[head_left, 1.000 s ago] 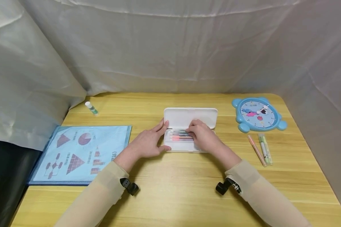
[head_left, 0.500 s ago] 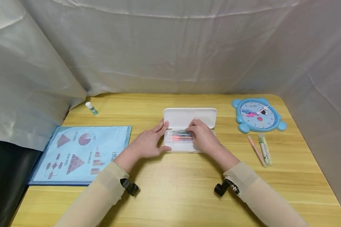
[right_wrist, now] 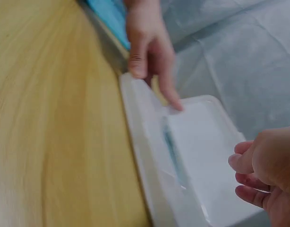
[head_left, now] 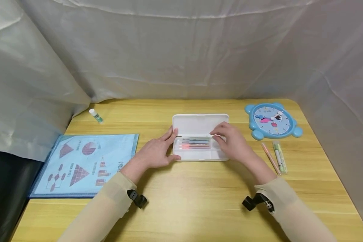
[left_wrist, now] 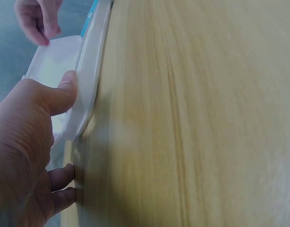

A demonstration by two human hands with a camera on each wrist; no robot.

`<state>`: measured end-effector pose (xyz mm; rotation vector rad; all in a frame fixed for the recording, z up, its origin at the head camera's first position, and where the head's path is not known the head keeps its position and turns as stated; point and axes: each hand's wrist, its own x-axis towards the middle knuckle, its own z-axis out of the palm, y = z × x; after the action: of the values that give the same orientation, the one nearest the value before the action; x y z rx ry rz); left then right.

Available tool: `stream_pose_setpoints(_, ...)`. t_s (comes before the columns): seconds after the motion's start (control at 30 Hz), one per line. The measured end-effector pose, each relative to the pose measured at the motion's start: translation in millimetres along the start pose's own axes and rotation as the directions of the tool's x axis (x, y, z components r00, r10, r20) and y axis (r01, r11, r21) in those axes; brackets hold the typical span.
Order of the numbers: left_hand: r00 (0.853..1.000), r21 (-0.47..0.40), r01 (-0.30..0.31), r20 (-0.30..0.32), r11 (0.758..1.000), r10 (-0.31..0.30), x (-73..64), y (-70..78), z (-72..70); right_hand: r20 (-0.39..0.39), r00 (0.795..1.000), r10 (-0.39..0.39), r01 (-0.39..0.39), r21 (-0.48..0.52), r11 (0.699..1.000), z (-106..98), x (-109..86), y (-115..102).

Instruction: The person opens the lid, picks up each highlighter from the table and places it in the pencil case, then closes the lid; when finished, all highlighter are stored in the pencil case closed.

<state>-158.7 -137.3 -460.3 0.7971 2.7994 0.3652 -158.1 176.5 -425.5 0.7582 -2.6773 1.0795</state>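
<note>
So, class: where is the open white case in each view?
Head: white case, near the centre.
Left wrist: white case, upper left, partly behind the left hand.
Right wrist: white case, centre to bottom edge.
Shared landmark: the left hand, at one end of the case.

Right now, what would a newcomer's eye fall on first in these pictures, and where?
Probably the open white pencil case in the middle of the table, with pens inside and the left hand and right hand at its two ends. Then the blue clock at the far right, and the blue folder on the left.
</note>
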Motion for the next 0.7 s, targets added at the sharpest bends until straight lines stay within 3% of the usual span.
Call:
stream_pose_setpoints(0.27, 1.0, -0.002, 0.005, 0.004, 1.0, -0.005, -0.2, 0.2, -0.5, -0.172, 0.985, -0.013, 0.005, -0.049, 0.999, -44.7, -34.2, 11.3)
stream_pose_setpoints(0.53, 1.0, -0.009, -0.001, 0.006, 1.0, 0.001, -0.2, 1.3, -2.1, -0.232, 0.961, 0.151, -0.174, -0.08, 0.981, -86.3, -75.2, 32.7)
stream_pose_setpoints(0.7, 1.0, -0.006, -0.005, 0.008, 1.0, 0.005, -0.5, 0.5, -2.0, -0.242, 0.94, 0.24, -0.274, -0.116, 0.955, -96.8, -99.6, 46.8)
